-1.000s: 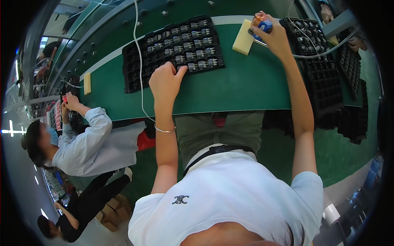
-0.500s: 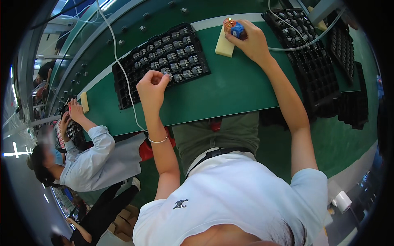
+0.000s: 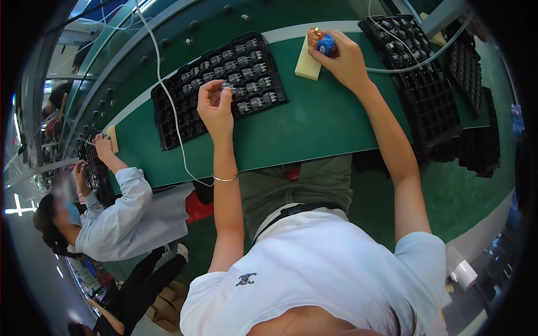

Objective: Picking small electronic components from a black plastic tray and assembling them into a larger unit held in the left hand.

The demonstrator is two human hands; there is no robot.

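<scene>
Two hands: both busy over the green table (image 3: 314, 129).
Left hand (image 3: 216, 106): pinches a small part (image 3: 226, 85) above the black tray (image 3: 218, 87).
Right hand (image 3: 347, 59): grips a blue tool (image 3: 326, 43) on the cream block (image 3: 308, 61), far edge.

LEFT ARM: extended forward, forearm bare, thin bracelet at wrist | LEFT HAND (image 3: 216, 106): raised, fingers curled in a pinch – thumb meeting fingertips | RIGHT ARM: extended forward and outward, elbow nearly straight | RIGHT HAND (image 3: 343, 59): fingers closed in a grip – knuckles up
</scene>
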